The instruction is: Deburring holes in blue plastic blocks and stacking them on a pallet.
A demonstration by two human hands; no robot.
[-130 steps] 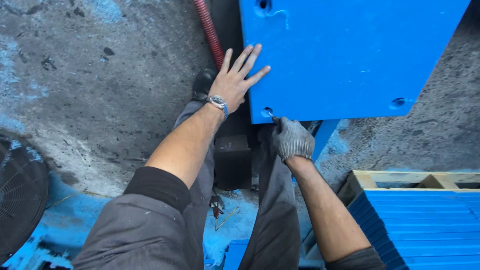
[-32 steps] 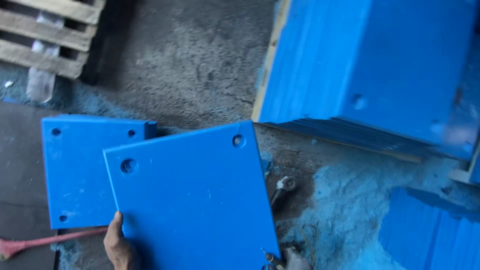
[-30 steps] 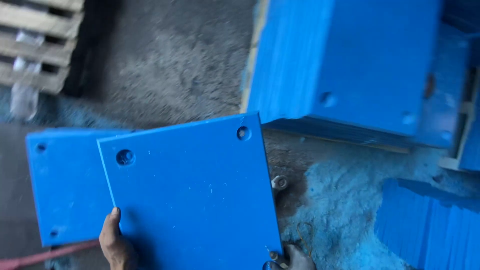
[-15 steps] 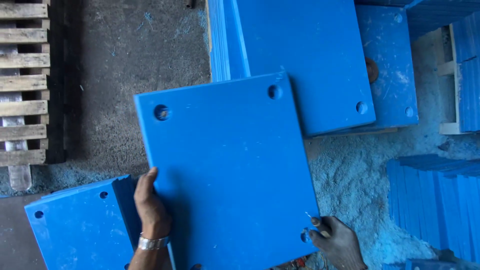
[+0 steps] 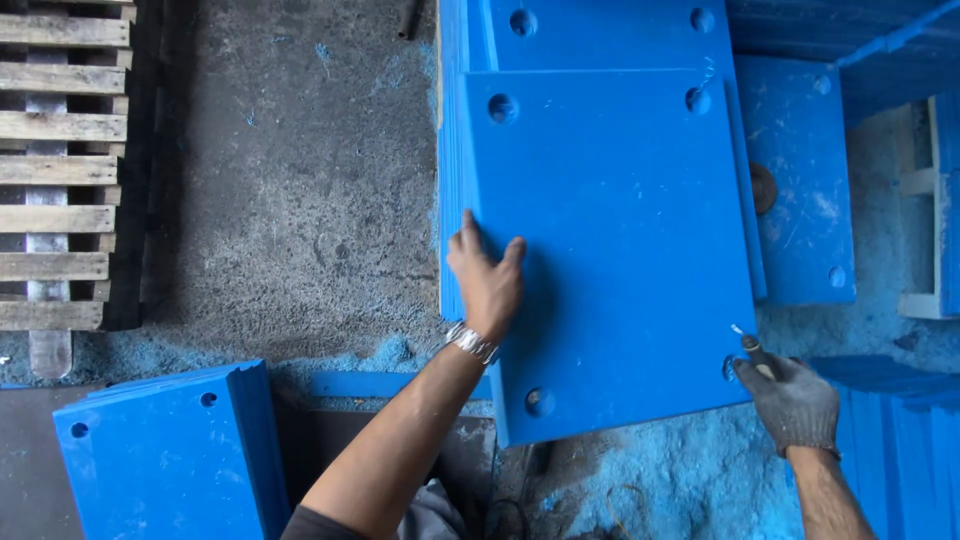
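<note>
A flat square blue plastic panel with a round hole near each corner (image 5: 610, 250) now lies almost squarely on top of a stack of like blue panels (image 5: 600, 40); half a second ago it was tilted and overhung the stack's near-left side, so it has been slid up and turned into line, with only its near edge left hanging past the pile. The bare left hand (image 5: 487, 280), a metal watch at the wrist, lies open with fingers spread flat on the panel beside its left edge, pressing rather than gripping. The gloved right hand (image 5: 790, 400) pinches the panel's near right corner, fingers curled at the hole there. Blue shavings (image 5: 690, 480) cover the grey concrete floor (image 5: 300, 200). Another stack of blue panels (image 5: 170, 450) sits near left, and a wooden pallet (image 5: 60, 170) far left.
</note>
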